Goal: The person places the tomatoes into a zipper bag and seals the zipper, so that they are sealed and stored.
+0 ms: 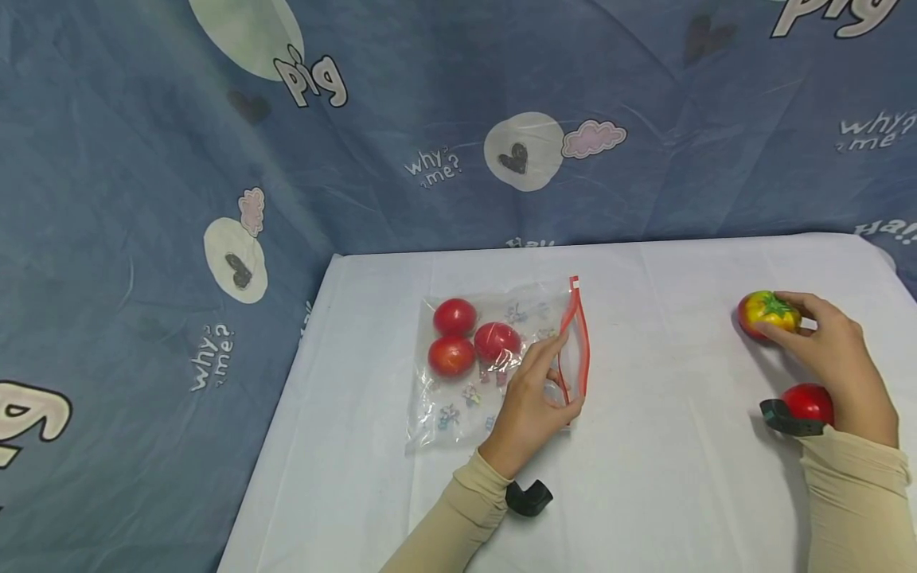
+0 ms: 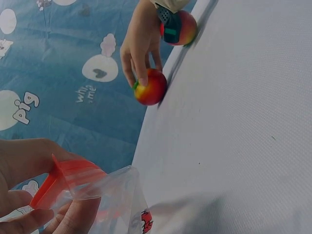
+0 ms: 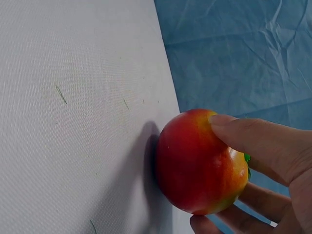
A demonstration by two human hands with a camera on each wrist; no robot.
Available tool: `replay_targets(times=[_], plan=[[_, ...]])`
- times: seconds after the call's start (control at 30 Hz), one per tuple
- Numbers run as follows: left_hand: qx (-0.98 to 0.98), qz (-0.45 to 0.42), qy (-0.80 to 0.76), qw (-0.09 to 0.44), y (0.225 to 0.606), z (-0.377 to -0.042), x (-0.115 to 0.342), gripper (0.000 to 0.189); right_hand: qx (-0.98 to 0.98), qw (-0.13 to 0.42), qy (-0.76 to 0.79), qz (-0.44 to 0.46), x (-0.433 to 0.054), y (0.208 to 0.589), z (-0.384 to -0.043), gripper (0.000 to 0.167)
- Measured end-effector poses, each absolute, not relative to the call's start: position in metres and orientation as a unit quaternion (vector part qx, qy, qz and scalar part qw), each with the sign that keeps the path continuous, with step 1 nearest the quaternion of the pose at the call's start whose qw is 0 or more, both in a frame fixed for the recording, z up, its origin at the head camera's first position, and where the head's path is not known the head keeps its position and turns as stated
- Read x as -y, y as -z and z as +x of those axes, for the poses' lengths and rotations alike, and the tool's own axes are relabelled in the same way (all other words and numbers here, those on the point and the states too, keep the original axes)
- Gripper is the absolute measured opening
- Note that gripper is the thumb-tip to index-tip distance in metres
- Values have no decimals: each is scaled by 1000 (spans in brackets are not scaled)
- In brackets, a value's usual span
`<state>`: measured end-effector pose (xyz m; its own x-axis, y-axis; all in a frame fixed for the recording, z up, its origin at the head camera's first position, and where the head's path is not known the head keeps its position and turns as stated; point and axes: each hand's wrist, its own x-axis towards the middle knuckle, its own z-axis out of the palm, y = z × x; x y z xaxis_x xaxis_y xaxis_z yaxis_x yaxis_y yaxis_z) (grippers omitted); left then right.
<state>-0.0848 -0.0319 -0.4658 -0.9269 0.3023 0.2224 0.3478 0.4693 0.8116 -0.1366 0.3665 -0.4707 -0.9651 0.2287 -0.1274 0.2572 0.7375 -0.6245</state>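
Observation:
A clear zip bag [image 1: 444, 418] with a red zip edge lies on the white table, three red tomatoes [image 1: 451, 356] inside it. My left hand [image 1: 532, 398] holds the bag by its zip end, and the mouth gapes between the red strips [image 2: 73, 178]. Over to the right, my right hand [image 1: 834, 350] grips a red and yellow tomato [image 3: 195, 165] with a green top, thumb on one side and fingers on the other. Another red tomato [image 1: 808, 403] sits by the right wrist, partly covered by the dark wrist camera.
The white table [image 1: 659, 477] stretches between the two hands. Blue printed cloth [image 1: 401, 87] hangs behind it and down the left side. A black wrist camera [image 1: 528, 499] sticks out from the left sleeve.

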Motion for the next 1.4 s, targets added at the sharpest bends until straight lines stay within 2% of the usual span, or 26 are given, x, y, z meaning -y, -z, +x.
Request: replay_targets(times=[0.8,1.4], plan=[[854,-194,481,28,466,-85,34,89,-939,28,325,110,-363,467,-136,76],[855,-192,480,28,465,-85,34,89,-943,-17,328,51,-349,462,-138,68]])
